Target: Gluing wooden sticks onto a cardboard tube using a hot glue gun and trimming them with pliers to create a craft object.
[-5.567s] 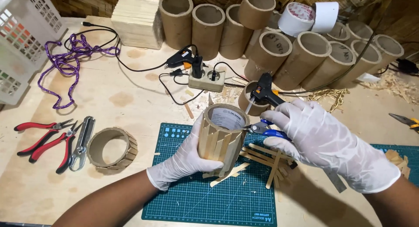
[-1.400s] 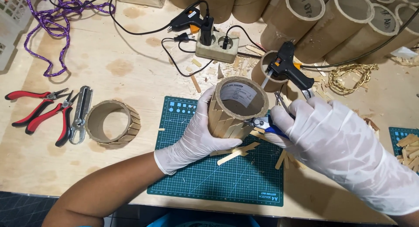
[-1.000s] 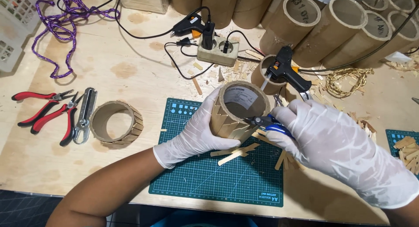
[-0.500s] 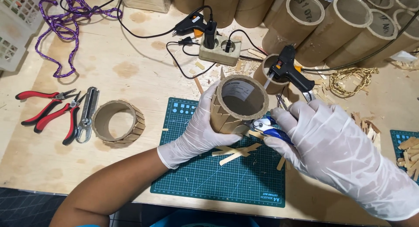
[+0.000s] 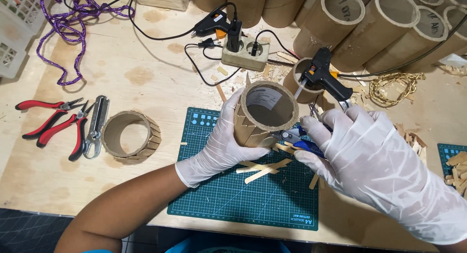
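Centre frame, on the green cutting mat (image 5: 228,204), left hand (image 5: 221,146) fingers wrap the upright cardboard tube (image 5: 265,117); right hand (image 5: 360,146), just right of it, grips blue-handled cutters (image 5: 299,138) nosing leftward at its base

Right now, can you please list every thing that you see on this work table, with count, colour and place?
short cardboard tube clad in wooden sticks: 1, brown, upright on mat
green cutting mat: 1, table front
blue-handled cutters: 1, at the tube's base
loose flat wooden sticks: several, pale, on mat
low cardboard ring: 1, brown, left of mat
red-handled pliers: 2, far left
black glue guns: 2, one in a cup, one by the power strip
purple cord: 1, top left
tall cardboard tubes: several, top right
left hand: white glove, grips tube
right hand: white glove, holds cutters
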